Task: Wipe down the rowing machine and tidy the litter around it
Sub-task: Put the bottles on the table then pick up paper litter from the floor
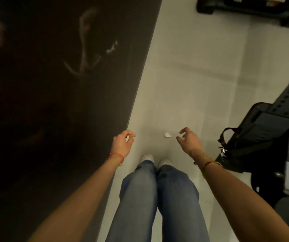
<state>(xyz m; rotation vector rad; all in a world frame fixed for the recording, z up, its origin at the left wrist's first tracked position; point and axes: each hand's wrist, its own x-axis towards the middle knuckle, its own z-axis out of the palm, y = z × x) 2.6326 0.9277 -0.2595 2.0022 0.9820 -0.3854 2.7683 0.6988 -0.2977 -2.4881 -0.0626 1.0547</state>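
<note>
1. A small white scrap of litter (pixel 167 134) lay on the pale tiled floor (pixel 192 70), just ahead of the person's white shoes (pixel 156 158).
2. The scrap sat between the two hands, nearer the right one and touching neither.
3. The right hand (pixel 188 139) hung above the floor just to the right of the scrap, fingers loosely curled, thumb and forefinger apart, gripping nothing that showed.
4. The left hand (pixel 122 143) hung further from the scrap, on its left, by the edge of a dark glossy wall panel (pixel 61 84); its fingers were loosely curled too, and it seemed to hold nothing, though a pale glint showed at the fingertips that could not be made out.
5. The rowing machine (pixel 266 137), black with a strapped footplate, stood to the right of the right hand, well apart from the scrap.
6. Another black base (pixel 252 9) lay on the floor at the far end.
7. Blue jeans (pixel 157 198) covered the legs.
</note>
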